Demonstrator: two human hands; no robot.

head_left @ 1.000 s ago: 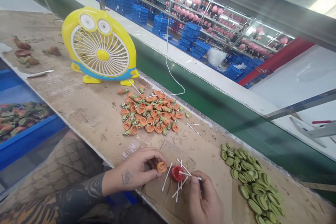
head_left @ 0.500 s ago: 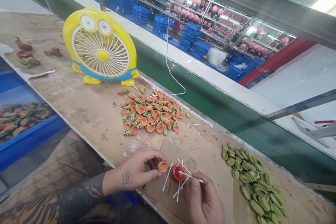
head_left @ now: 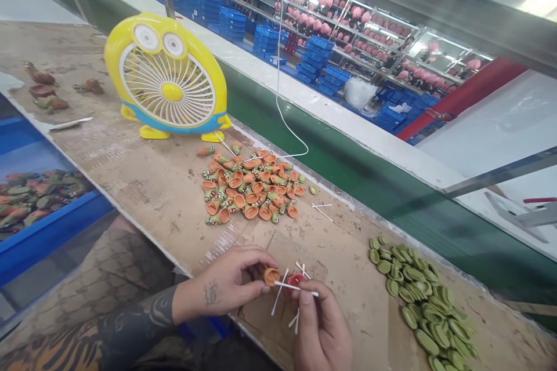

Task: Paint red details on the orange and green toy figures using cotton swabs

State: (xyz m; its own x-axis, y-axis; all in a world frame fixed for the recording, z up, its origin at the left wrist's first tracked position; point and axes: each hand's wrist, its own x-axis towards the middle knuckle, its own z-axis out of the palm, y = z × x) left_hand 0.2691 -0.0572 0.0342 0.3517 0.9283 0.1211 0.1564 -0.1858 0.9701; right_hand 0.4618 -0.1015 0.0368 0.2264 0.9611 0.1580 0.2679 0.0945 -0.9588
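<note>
Between thumb and fingers, my left hand (head_left: 237, 278) grips a small orange hollow piece (head_left: 271, 276), its opening turned toward me. My right hand (head_left: 324, 322) pinches a white cotton swab (head_left: 296, 287) whose left tip is at the edge of that piece; whether it touches cannot be made out. Partly hidden behind the swab and my fingers is a small red pot (head_left: 296, 279). Loose cotton swabs (head_left: 279, 293) lie around the pot. Farther up the table, a pile of small orange-and-green hollow figures (head_left: 252, 185) is heaped together.
A yellow fan (head_left: 172, 84) stands at the back left, its white cord (head_left: 287, 127) running past the pile. Flat green oval pieces (head_left: 430, 301) are heaped on the right. A blue bin (head_left: 52, 226) of figures sits left, below the cardboard-covered table (head_left: 148, 191).
My right hand has moved left, carrying the swab from over the red pot to the orange piece. My left hand has stayed nearly still with the piece.
</note>
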